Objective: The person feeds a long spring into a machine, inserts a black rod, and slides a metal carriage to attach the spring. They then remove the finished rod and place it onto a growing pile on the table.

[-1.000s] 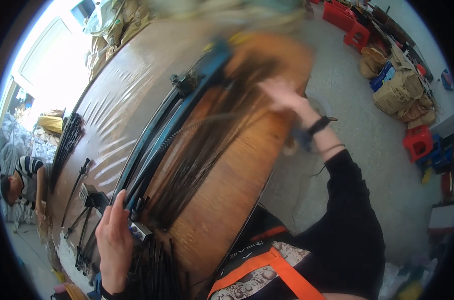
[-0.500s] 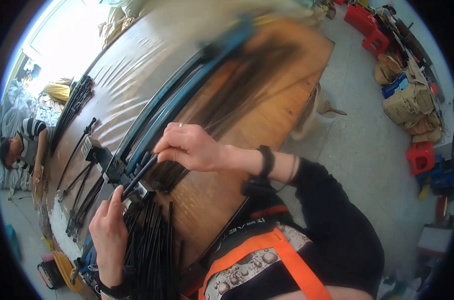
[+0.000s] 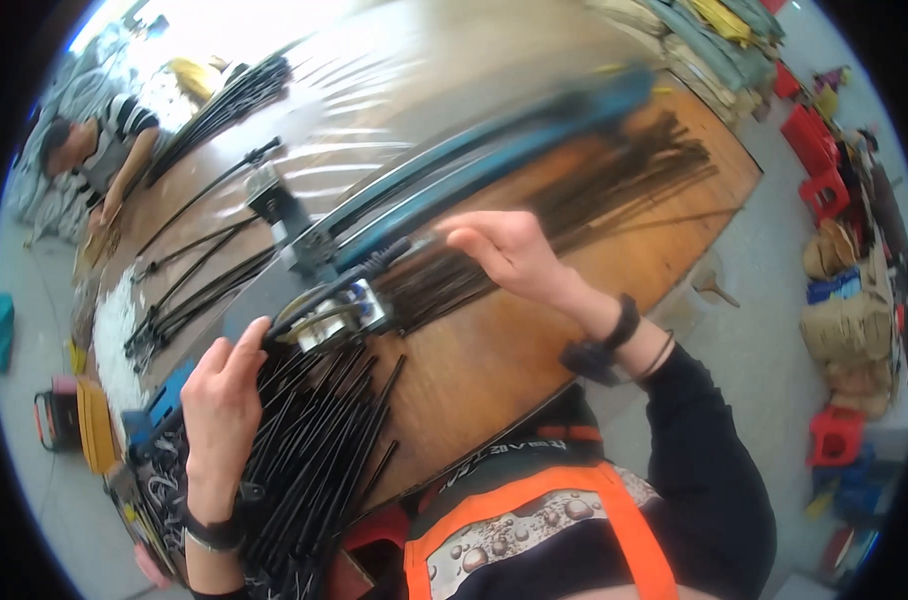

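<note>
A slim black rod with a ribbed stretch near its right end lies slantwise over a metal fixture. My left hand pinches its lower left end between thumb and fingers. At the upper right end, my right hand has its fingertips closed around a greyish, blurred tip that seems to continue the rod. The fixture sits at the near end of a long blue double rail, whose far part is smeared by motion.
Many black rods lie heaped at the near table edge. Long dark thin rods stretch along the wooden table. More black rods lie at the far left, near another person. Red stools stand right.
The view has turned, so the table and rail appear swung to the right. My right hand has drawn away from my left along the rod, which my left hand still pinches.
</note>
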`<state>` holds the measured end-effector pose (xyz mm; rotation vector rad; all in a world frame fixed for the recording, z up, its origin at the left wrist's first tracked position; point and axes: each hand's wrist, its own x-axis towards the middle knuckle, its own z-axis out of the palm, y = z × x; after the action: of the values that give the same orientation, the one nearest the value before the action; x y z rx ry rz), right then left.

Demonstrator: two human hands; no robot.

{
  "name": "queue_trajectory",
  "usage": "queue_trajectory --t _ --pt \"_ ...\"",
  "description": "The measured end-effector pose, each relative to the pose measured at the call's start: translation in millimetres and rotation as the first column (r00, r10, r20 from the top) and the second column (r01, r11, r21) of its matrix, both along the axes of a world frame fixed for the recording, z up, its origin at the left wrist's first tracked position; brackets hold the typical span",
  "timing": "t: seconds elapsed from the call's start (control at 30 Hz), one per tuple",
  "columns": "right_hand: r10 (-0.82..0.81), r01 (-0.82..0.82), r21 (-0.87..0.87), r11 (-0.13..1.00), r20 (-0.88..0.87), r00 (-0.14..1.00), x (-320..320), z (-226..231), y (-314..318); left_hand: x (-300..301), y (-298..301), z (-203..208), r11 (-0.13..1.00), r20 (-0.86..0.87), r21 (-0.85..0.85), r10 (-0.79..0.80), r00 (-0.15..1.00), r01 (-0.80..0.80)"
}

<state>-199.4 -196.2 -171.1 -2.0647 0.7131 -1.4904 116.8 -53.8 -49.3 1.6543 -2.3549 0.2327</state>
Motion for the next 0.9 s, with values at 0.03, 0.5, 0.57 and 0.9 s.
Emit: queue_trajectory --t 0.03,0.5,0.57,0.9 --pt "-0.005 0.002 -0.068 0.998 -0.048 0.999 1 5 1 3 4 0 1.0 0.006 -0.002 0.024 1.0 -0.024" --pt "0.055 -0.11 -0.345 0.932 -0.167 0.984 43 10 24 -22 14 -18 0.998 -0.031 0.055 -0.029 0.999 0.03" --pt "0.005 -0.076 -0.407 0.91 -0.174 0.985 45 13 9 -16 9 -14 0.997 -0.029 0.062 -0.043 0.999 0.045" --pt "0.12 -0.104 0.079 0.991 -0.249 0.961 104 21 -54 72 14 34 0.939 -0.149 -0.234 0.22 0.964 -0.25"
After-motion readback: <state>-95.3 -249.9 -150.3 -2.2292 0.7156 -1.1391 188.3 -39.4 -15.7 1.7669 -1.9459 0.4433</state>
